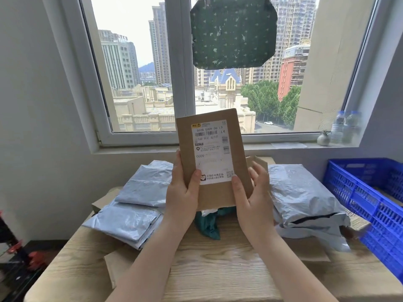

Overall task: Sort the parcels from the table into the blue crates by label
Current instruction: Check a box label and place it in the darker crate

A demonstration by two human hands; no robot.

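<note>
I hold a flat brown cardboard parcel (pixel 239 153) upright in front of me, its white shipping label facing me. My left hand (pixel 182 192) grips its lower left edge, thumb on the label. My right hand (pixel 250 195) grips the lower right edge. Below it, grey plastic mailer parcels lie stacked on the wooden table (pixel 218 258): one pile at the left (pixel 139 205), one at the right (pixel 305 199). A dark green bag (pixel 207 225) lies between the piles. A blue crate (pixel 357 199) stands at the table's right edge.
Flat brown envelopes (pixel 117 269) stick out under the left pile. A window sill behind the table carries water bottles (pixel 345 127) and a small vase (pixel 323 139). A black and red stand (pixel 17 253) is low at the left, beside the table.
</note>
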